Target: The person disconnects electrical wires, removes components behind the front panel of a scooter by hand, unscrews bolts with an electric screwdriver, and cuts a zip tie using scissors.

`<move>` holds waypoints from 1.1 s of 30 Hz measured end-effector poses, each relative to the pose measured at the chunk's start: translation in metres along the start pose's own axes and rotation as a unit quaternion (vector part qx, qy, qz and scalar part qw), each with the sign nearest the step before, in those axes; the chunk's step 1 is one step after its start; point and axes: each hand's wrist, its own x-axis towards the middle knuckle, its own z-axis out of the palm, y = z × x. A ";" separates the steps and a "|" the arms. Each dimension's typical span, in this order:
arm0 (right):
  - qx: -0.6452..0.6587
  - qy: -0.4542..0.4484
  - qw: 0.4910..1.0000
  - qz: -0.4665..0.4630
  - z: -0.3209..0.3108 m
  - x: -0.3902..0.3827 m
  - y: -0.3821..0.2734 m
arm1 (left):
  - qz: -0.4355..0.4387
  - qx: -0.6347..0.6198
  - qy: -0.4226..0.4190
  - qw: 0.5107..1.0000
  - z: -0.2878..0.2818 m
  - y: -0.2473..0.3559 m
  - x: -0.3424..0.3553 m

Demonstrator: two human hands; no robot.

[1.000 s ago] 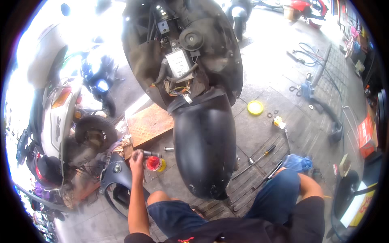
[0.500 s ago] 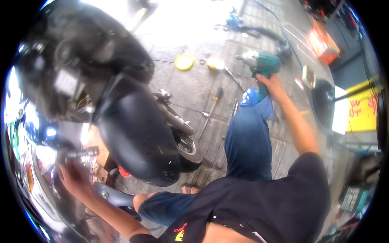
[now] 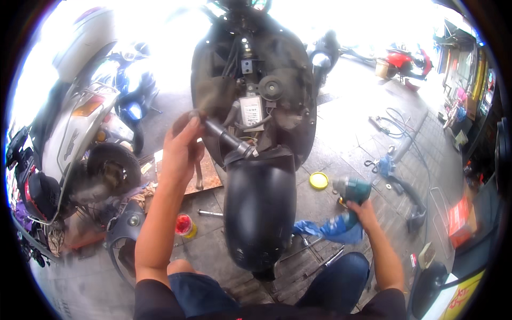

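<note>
Up comes the left hand (image 3: 184, 143), thumb and fingers clamped round a dark cylindrical tool (image 3: 226, 137), its metal end angled down toward the stripped-down black scooter (image 3: 260, 208); whether the two touch, I can't tell from here. Over on the right, the other hand (image 3: 364, 214) grips the handle of a teal power driver (image 3: 354, 188), its nose facing left, a blue cloth (image 3: 324, 228) bunched at its base. Down on the floor (image 3: 341, 146), a yellow lid (image 3: 319, 181) lies just beyond the driver's nose, and there's the yellow tub (image 3: 192, 230) of red stuff, left of the scooter, below the left hand.
</note>
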 end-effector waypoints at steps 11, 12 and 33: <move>-0.357 -0.109 0.881 0.290 -0.090 -0.117 0.275 | -0.017 -0.020 -0.005 1.000 -0.046 0.017 0.024; -0.362 -0.154 0.847 0.357 -0.100 -0.109 0.272 | -0.013 -0.028 -0.020 0.999 -0.041 0.016 0.028; -0.282 0.123 0.798 -0.518 0.172 0.079 -0.346 | -0.016 -0.066 -0.116 0.991 0.020 0.012 0.116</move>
